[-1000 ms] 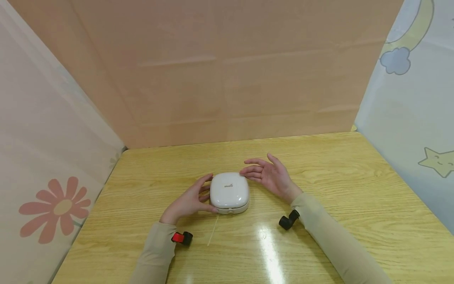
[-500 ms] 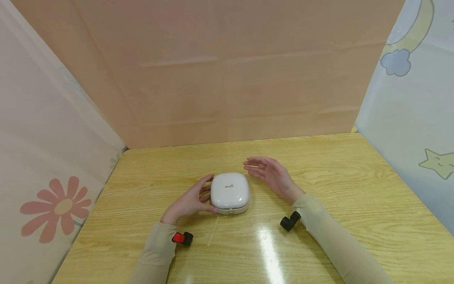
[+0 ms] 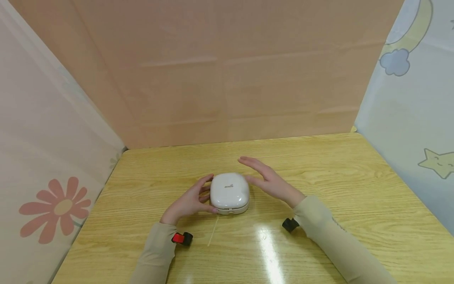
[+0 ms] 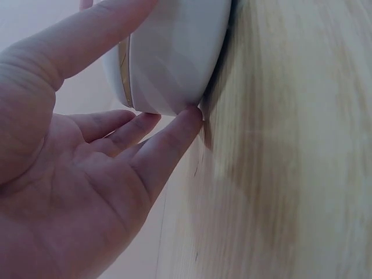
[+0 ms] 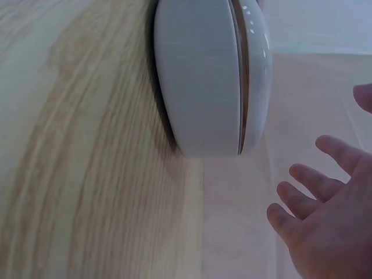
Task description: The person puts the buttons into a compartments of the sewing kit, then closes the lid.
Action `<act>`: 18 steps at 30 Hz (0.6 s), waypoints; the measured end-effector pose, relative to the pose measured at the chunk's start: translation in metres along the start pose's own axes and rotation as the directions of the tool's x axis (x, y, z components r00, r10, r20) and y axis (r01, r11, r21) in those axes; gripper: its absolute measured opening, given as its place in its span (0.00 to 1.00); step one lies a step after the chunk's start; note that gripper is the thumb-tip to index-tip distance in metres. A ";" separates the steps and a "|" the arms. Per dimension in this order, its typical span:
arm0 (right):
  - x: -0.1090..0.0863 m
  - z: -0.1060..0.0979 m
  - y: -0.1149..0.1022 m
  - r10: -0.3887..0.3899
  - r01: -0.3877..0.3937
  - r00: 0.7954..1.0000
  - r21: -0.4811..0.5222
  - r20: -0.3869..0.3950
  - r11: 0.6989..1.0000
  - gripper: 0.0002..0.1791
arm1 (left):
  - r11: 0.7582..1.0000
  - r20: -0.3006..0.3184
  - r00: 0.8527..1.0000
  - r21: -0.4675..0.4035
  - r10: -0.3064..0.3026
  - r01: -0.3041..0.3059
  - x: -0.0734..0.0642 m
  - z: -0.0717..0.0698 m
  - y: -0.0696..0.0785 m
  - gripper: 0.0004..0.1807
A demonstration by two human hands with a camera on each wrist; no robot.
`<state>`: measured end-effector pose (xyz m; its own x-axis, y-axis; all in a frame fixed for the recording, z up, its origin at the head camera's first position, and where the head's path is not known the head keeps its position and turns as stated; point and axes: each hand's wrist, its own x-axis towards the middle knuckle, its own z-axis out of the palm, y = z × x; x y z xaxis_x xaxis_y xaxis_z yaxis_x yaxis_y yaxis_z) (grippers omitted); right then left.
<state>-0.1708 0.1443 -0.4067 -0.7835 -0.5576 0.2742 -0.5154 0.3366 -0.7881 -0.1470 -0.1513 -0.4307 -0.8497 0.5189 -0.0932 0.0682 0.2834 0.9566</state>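
A white rounded-square box [image 3: 229, 193] with a glossy lid, small gold lettering and a thin gold seam sits on the wooden table. My left hand [image 3: 188, 203] grips its left side, thumb at the front corner and fingers spread toward the back. In the left wrist view, fingertips [image 4: 192, 116] meet the lower side of the box [image 4: 174, 64] near the tabletop. At the right of the box, my right hand [image 3: 271, 183] is raised with straight fingers and holds nothing. The right wrist view has that hand [image 5: 334, 224] apart from the box wall [image 5: 200, 75].
A thin pale strip [image 3: 213, 232] lies in front of the box on the table [image 3: 319, 169]. An orange-pink sheet [image 3: 227, 79] stands at the back edge, with patterned sheets at left and right. Black camera mounts [image 3: 291, 225] hang from both wrists.
My right hand has turned from palm facing the box to back of the hand up, and its thumb now points at the box's right side. The left hand and box stay put.
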 end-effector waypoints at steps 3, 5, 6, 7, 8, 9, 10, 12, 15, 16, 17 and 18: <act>-0.001 0.004 -0.006 -0.036 0.040 0.999 -0.102 0.041 0.994 0.31 | 1.000 0.003 1.000 0.000 0.011 -0.011 0.000 0.000 0.000 0.60; -0.003 0.006 -0.010 -0.047 0.058 0.996 -0.150 0.074 0.987 0.33 | 1.000 0.005 1.000 0.000 0.017 -0.017 0.000 0.000 0.000 0.60; -0.003 0.007 -0.011 -0.058 0.073 0.994 -0.178 0.091 0.981 0.33 | 1.000 0.005 1.000 0.002 0.017 -0.017 0.000 0.000 -0.001 0.60; -0.003 0.009 -0.012 -0.067 0.088 0.992 -0.207 0.107 0.974 0.34 | 1.000 0.005 1.000 0.004 0.018 -0.018 0.000 0.000 -0.001 0.60; -0.004 0.010 -0.013 -0.078 0.106 0.989 -0.238 0.122 0.966 0.35 | 1.000 0.004 1.000 0.007 0.016 -0.017 0.000 0.000 -0.001 0.60; -0.004 0.012 -0.013 -0.090 0.124 0.987 -0.268 0.137 0.955 0.35 | 1.000 0.004 1.000 0.010 0.015 -0.015 0.000 0.000 -0.001 0.60; -0.004 0.014 -0.013 -0.101 0.143 0.983 -0.297 0.152 0.944 0.36 | 1.000 0.005 1.000 0.012 0.014 -0.015 0.000 0.000 -0.001 0.60; -0.005 0.017 -0.014 -0.123 0.181 0.976 -0.351 0.182 0.919 0.37 | 1.000 0.006 1.000 0.013 0.012 -0.013 0.000 -0.001 -0.001 0.60; -0.006 0.024 -0.016 -0.128 0.213 0.966 -0.412 0.223 0.886 0.38 | 1.000 0.011 1.000 0.009 0.017 -0.017 -0.002 0.000 0.003 0.59; -0.007 0.026 -0.017 -0.130 0.223 0.963 -0.428 0.234 0.876 0.38 | 1.000 0.013 1.000 0.008 0.018 -0.018 -0.002 0.000 0.003 0.59; -0.008 0.028 -0.017 -0.131 0.231 0.961 -0.444 0.243 0.866 0.39 | 1.000 0.015 1.000 0.006 0.019 -0.019 -0.002 0.000 0.003 0.59; -0.008 0.030 -0.018 -0.129 0.236 0.959 -0.461 0.252 0.855 0.39 | 1.000 0.016 1.000 0.003 0.019 -0.019 -0.002 0.000 0.003 0.59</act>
<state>-0.1449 0.1203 -0.4112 -0.5978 -0.7692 0.2260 -0.7858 0.5063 -0.3552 -0.1452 -0.1512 -0.4277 -0.8397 0.5372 -0.0798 0.0858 0.2763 0.9572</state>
